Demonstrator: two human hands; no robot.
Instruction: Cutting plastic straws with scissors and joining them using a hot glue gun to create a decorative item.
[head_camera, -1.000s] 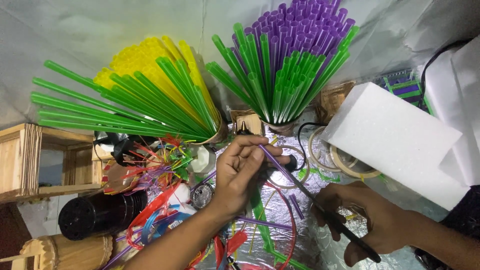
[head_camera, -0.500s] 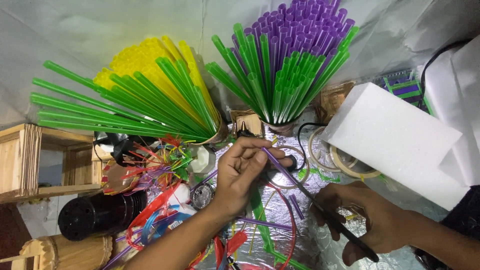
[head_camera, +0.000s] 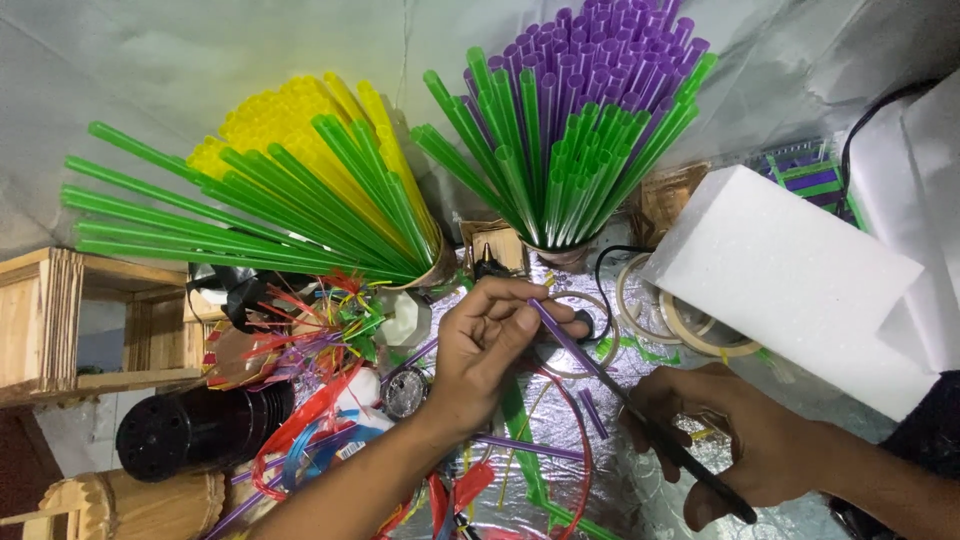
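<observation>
A: What are the hands doing?

B: The left hand (head_camera: 480, 345) is pinching a thin purple plastic straw (head_camera: 563, 340) between thumb and fingers (head_camera: 524, 318), clenched on its upper end. The right hand (head_camera: 735, 440) is wrapped around black-handled scissors (head_camera: 670, 452), whose blades are running up along the straw's lower end.

A: And where is the straw sitting?

B: It is slanting down to the right, hanging above the crinkled silver foil-covered counter (head_camera: 620, 490), just in front of the cup of upright green and purple straws (head_camera: 570, 130).

A: How should the cutting go?

B: I am judging that keeping the straw taut and in line with the blades is helping; a slack pinch would be letting it twist.

A: Anything different from a second ago?

B: Barely. The straw's upper tip is sitting slightly further right and the left thumb has slid along it a little; the right hand is staying almost in place. The white foam block (head_camera: 790, 275) and the fan of green and yellow straws (head_camera: 290, 190) are not moving.
</observation>
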